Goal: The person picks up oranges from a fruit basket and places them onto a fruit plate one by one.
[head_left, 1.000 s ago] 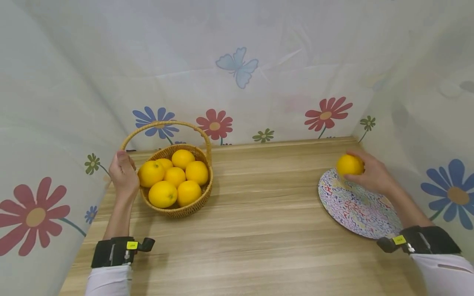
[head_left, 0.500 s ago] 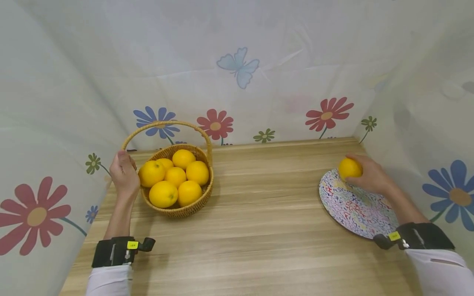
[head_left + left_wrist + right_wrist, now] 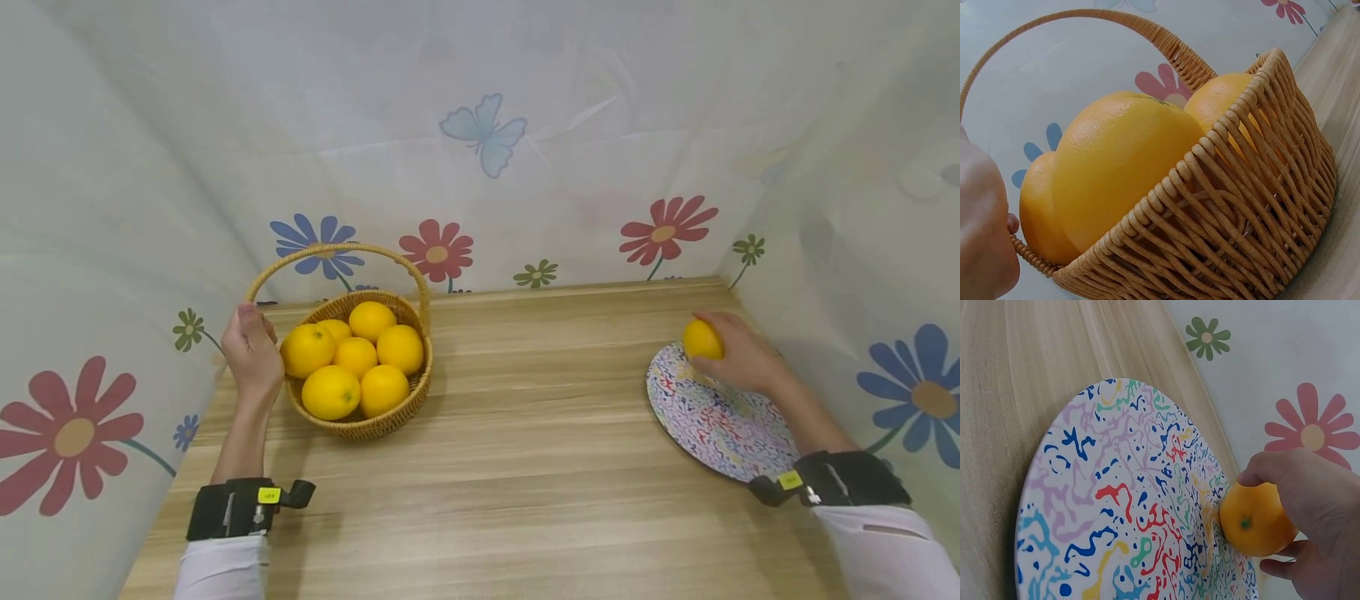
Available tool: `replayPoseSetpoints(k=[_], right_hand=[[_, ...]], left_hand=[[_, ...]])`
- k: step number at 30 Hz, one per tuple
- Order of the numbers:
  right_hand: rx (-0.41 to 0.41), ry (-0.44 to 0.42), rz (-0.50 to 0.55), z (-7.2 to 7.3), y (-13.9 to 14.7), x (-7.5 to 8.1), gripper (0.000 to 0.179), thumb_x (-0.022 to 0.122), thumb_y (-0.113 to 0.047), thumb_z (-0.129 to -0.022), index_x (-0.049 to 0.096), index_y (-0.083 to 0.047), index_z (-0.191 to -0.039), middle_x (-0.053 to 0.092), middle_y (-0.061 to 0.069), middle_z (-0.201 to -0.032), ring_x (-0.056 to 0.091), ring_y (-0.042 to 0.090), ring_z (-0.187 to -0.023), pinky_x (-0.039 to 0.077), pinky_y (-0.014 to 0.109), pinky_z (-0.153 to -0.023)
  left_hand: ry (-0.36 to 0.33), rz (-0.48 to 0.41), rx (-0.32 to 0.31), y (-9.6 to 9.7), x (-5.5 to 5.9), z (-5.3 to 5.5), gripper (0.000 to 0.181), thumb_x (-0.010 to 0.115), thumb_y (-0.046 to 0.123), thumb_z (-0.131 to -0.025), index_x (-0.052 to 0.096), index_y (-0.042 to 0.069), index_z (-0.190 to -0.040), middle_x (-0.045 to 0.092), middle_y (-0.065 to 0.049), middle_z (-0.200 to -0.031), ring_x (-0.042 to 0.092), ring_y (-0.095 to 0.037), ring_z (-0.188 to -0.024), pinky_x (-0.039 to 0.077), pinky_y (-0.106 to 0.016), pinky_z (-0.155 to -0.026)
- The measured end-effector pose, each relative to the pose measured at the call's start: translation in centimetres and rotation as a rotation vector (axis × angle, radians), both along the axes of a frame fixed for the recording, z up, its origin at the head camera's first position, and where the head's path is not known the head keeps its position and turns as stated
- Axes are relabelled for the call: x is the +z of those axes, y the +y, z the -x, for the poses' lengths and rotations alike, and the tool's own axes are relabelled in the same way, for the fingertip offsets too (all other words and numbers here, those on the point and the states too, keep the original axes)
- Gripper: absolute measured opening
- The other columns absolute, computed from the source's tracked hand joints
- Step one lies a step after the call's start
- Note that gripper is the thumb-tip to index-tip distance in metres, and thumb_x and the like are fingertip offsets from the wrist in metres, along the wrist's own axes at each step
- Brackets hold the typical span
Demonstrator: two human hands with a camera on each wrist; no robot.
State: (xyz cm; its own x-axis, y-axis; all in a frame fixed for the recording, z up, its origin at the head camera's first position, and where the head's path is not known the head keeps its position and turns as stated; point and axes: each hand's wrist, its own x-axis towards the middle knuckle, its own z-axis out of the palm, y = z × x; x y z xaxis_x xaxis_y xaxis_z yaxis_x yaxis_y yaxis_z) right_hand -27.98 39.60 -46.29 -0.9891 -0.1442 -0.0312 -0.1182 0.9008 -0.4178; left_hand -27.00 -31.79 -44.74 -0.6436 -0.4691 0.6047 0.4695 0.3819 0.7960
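On the left, a wicker basket point(image 3: 375, 428) holds several oranges point(image 3: 331, 392), piled close to its rim. My left hand point(image 3: 252, 354) grips the side of its arched handle point(image 3: 358, 248); the left wrist view shows the woven wall point(image 3: 1241, 200) at close range. Over at the right lies a round plate point(image 3: 716, 429) with a multicoloured squiggle pattern. My right hand point(image 3: 742, 354) holds another orange point(image 3: 702, 340) between thumb and fingers, at the plate's far edge. In the right wrist view this orange point(image 3: 1254, 520) overlaps the plate and its green stem end faces the camera.
Both hands work over a light wood-grain table point(image 3: 525, 450). A pale curtain point(image 3: 570, 167) with printed flowers and a butterfly stands along the back and both sides, close behind the basket and beside the plate.
My right hand and its orange have shifted slightly left, with the orange turned a little in the fingers. The left hand, basket and plate stay where they were.
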Motion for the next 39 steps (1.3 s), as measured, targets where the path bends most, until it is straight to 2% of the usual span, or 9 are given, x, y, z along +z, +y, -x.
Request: replayPoseSetpoints(k=[3,6,10,13,15,20,26,33,39], right_hand=[[0.015,0.033,-0.009,-0.1,-0.1,0.1,0.092,0.081,-0.021,-0.101,0.028,0.000,-0.173,0.033,0.040,-0.166,0.054,0.055,-0.123,0.052,0.079,-0.108],[0.034,0.112,-0.006,-0.4,-0.5,0.4,0.090,0.084,-0.023,-0.099,0.033,0.002,-0.169,0.037,0.039,-0.162,0.054,0.053,-0.118,0.054,0.077,-0.102],[0.035,0.187,-0.006,-1.2,-1.4,1.3,0.093,0.084,-0.028,-0.098,0.033,0.001,-0.170,0.033,0.041,-0.167,0.047,0.060,-0.133,0.048,0.084,-0.107],[0.027,0.190,-0.012,-1.9,-2.4,2.3,0.099,0.084,-0.035,-0.099,0.028,-0.005,-0.175,0.023,0.040,-0.176,0.034,0.066,-0.150,0.035,0.090,-0.116],[0.030,0.197,-0.012,-2.4,-3.0,2.8,0.102,0.084,-0.039,-0.099,0.026,-0.008,-0.177,0.022,0.037,-0.178,0.031,0.065,-0.155,0.031,0.091,-0.118],[0.045,0.228,-0.029,-3.3,-4.1,3.4,0.105,0.086,-0.046,-0.097,0.027,-0.014,-0.178,0.023,0.031,-0.181,0.032,0.061,-0.158,0.032,0.091,-0.118],[0.076,0.266,-0.032,-4.0,-5.8,3.9,0.104,0.088,-0.044,-0.093,0.032,-0.013,-0.175,0.027,0.033,-0.179,0.031,0.062,-0.159,0.029,0.091,-0.120],[0.222,0.319,0.025,-4.9,-10.3,4.4,0.099,0.091,-0.038,-0.093,0.038,-0.013,-0.173,0.033,0.030,-0.179,0.031,0.060,-0.163,0.031,0.088,-0.122],[0.378,0.411,0.052,-4.8,-15.6,3.4,0.095,0.091,-0.037,-0.092,0.043,-0.015,-0.171,0.038,0.027,-0.178,0.034,0.059,-0.164,0.031,0.085,-0.126]], left_hand=[[-0.002,-0.011,0.010,0.1,0.0,0.0,0.047,0.044,0.049,-0.123,0.044,0.034,-0.078,0.039,0.018,-0.063,0.032,-0.003,-0.057,0.026,-0.020,-0.058],[-0.002,-0.012,0.014,0.1,0.0,0.0,0.047,0.044,0.050,-0.123,0.044,0.034,-0.078,0.040,0.018,-0.063,0.032,-0.003,-0.057,0.027,-0.020,-0.059],[0.006,-0.010,0.002,0.2,0.1,0.0,0.049,0.046,0.058,-0.121,0.045,0.034,-0.078,0.040,0.017,-0.063,0.033,-0.004,-0.057,0.028,-0.021,-0.058],[0.016,-0.008,-0.006,0.1,0.0,0.0,0.050,0.048,0.065,-0.118,0.045,0.034,-0.078,0.040,0.018,-0.063,0.032,-0.004,-0.057,0.028,-0.021,-0.058],[0.020,-0.004,-0.008,0.1,0.0,0.0,0.051,0.048,0.069,-0.116,0.045,0.034,-0.078,0.040,0.018,-0.062,0.032,-0.003,-0.056,0.027,-0.021,-0.057],[0.012,-0.017,-0.005,0.0,-0.1,0.1,0.053,0.048,0.072,-0.115,0.045,0.034,-0.078,0.040,0.017,-0.063,0.032,-0.005,-0.057,0.026,-0.022,-0.057],[0.004,-0.018,0.001,-0.1,-0.2,0.1,0.053,0.048,0.070,-0.116,0.046,0.033,-0.078,0.041,0.017,-0.063,0.032,-0.004,-0.056,0.026,-0.021,-0.057],[-0.011,-0.011,-0.003,-0.2,-0.1,0.1,0.053,0.046,0.071,-0.116,0.046,0.035,-0.077,0.042,0.016,-0.064,0.034,-0.006,-0.058,0.029,-0.022,-0.058],[-0.012,0.011,0.006,-0.2,-0.1,0.1,0.056,0.045,0.081,-0.110,0.046,0.037,-0.077,0.041,0.016,-0.064,0.033,-0.007,-0.057,0.028,-0.023,-0.058]])
